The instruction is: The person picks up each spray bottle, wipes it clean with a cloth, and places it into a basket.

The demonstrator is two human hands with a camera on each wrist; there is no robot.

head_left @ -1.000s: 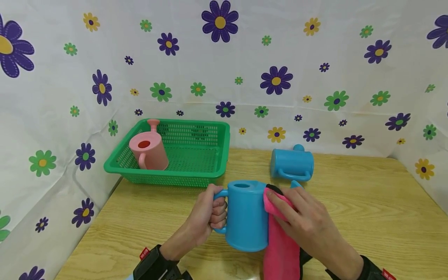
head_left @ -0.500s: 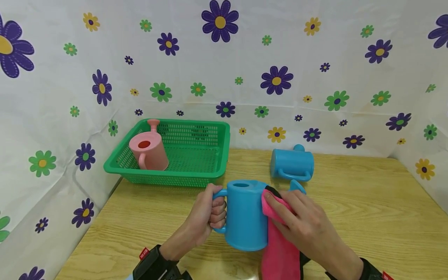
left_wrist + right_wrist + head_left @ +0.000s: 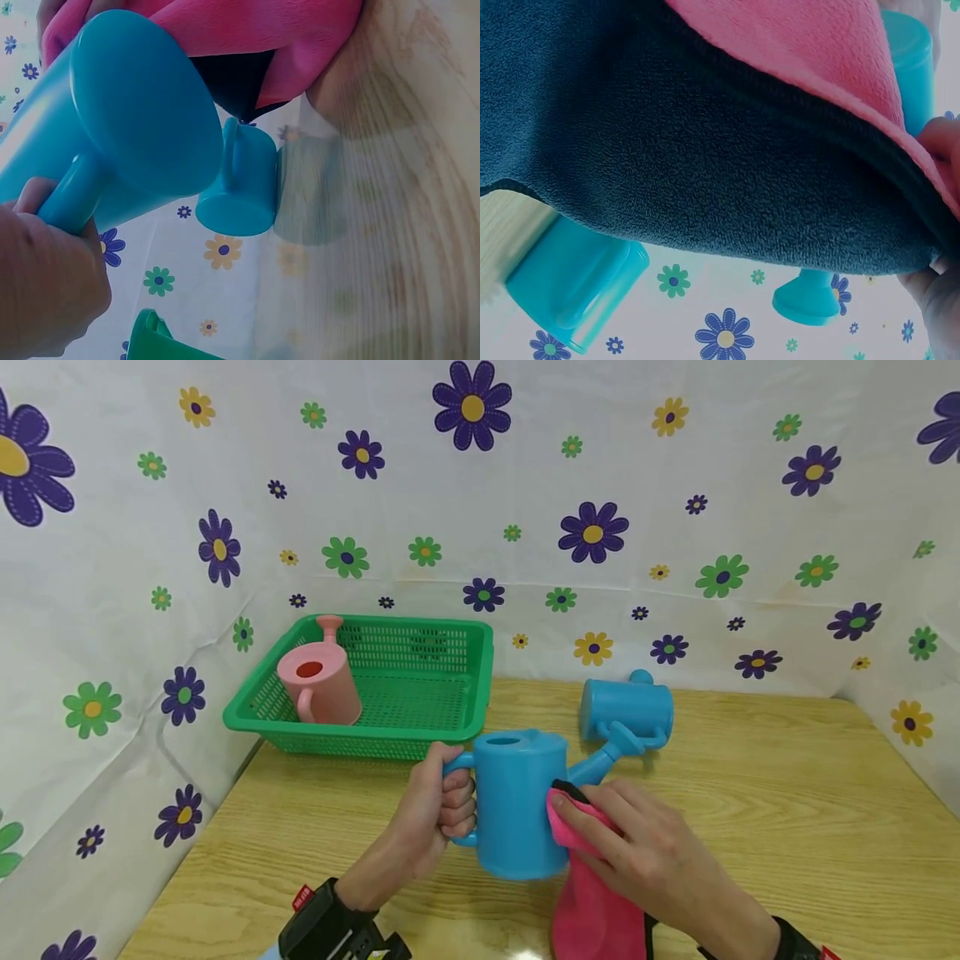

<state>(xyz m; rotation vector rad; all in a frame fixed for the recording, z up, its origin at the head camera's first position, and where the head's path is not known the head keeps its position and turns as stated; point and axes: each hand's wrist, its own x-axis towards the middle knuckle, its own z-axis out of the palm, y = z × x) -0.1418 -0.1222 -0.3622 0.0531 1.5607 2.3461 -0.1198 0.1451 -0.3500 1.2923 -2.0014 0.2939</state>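
A blue watering can (image 3: 517,810) is held up off the table, its spout pointing right. My left hand (image 3: 437,806) grips its handle, fingers curled round it. In the left wrist view the can's round base (image 3: 146,101) shows. My right hand (image 3: 652,847) pinches a pink cloth (image 3: 600,910) and presses it to the can's right side, below the spout. The cloth's dark reverse (image 3: 727,150) fills much of the right wrist view, with the spout's rose (image 3: 807,298) under it. The rest of the cloth hangs down.
A green basket (image 3: 360,747) at the back left holds a pink watering can (image 3: 322,685). Another blue watering can (image 3: 626,706) lies on its side on the wooden table (image 3: 787,802) at the back right. A flowered sheet (image 3: 420,477) stands behind.
The blue watering can has risen slightly and shifted left, showing its spout more fully. My right hand has moved left and down along its side with the cloth.
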